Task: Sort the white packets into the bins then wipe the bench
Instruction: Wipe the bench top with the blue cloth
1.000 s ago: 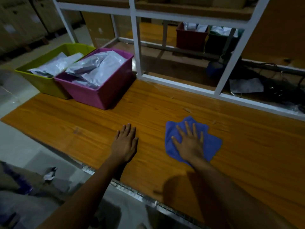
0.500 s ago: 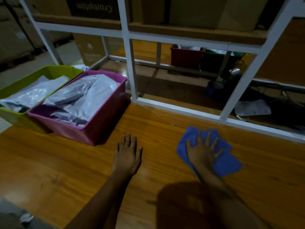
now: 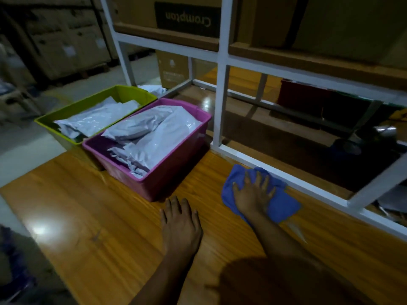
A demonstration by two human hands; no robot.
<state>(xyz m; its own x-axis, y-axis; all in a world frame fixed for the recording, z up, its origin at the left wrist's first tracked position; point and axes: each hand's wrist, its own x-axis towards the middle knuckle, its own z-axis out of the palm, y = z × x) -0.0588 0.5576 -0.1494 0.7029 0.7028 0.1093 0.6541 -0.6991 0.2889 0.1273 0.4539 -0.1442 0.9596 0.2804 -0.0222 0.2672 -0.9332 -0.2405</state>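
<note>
A blue cloth lies on the wooden bench close to the white frame's bottom rail. My right hand presses flat on the cloth, fingers spread. To its left, my left hand rests palm-down on the bare wood, holding nothing, just in front of the pink bin. The pink bin holds several white packets. Beside it on the left stands a green bin, also with white packets inside.
A white metal frame rises behind the bench, with a shelf of cardboard boxes above. A red bin and a dark tape dispenser sit on the far side. The bench's left edge drops to the floor.
My right hand has pushed the blue cloth away from me, up to the frame's bottom rail. My view has shifted forward and left. The left hand stays flat on the wood.
</note>
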